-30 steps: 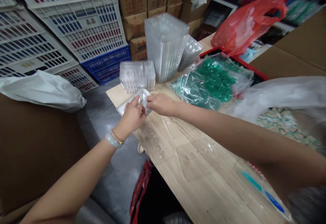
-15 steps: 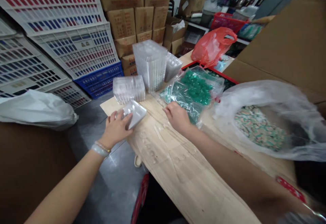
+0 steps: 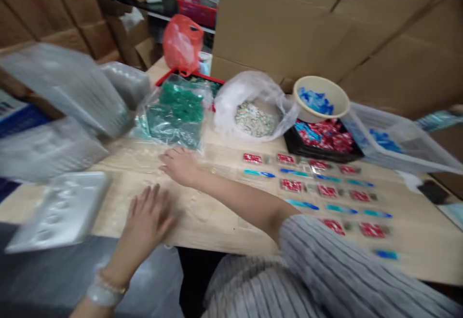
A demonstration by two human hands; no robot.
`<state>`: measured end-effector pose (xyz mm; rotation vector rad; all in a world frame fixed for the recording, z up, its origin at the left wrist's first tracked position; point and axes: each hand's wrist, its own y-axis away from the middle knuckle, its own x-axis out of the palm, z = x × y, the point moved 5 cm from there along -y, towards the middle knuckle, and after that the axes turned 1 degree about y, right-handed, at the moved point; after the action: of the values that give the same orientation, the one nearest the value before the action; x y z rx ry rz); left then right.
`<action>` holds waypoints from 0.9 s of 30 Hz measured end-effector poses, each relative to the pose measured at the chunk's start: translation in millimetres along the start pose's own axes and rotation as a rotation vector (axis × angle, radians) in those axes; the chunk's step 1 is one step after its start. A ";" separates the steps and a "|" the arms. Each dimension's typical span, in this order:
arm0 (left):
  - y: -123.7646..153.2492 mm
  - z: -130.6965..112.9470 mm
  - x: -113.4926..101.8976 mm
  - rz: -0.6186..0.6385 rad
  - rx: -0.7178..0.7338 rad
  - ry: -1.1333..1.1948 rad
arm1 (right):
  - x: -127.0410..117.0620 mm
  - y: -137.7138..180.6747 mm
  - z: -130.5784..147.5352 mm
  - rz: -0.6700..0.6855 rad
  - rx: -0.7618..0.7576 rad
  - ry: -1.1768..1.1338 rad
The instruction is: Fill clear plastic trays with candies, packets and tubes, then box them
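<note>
Releasing the plastic tray point(image 3: 63, 207) at the left end of the desk point(image 3: 217, 216), drew the left hand point(image 3: 150, 216) away rightward, fingers spread and empty, so left the tray untouched; rested the right hand point(image 3: 179, 166) loosely spread, apparently empty, just beside the green bag point(image 3: 173, 113).

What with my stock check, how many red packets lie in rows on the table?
9 red packets show: four in the far row, three in the middle row, two in the near row; the right sleeve may hide more.
</note>
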<state>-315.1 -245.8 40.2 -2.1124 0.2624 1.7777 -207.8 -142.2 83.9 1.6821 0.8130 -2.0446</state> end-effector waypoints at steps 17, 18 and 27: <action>-14.5 -111.0 34.2 0.145 0.299 -0.039 | -19.4 296.2 -66.8 0.274 0.334 -0.046; -15.5 -111.2 33.9 0.145 0.303 -0.047 | -19.2 295.7 -68.0 0.281 0.341 -0.059; -69.2 -154.1 10.6 0.089 0.373 0.076 | -8.3 275.6 -86.6 0.330 0.358 -0.079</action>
<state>-147.3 -241.9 62.1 -1.9244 0.6631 1.5518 28.7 -298.3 27.0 1.7589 0.1289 -2.0867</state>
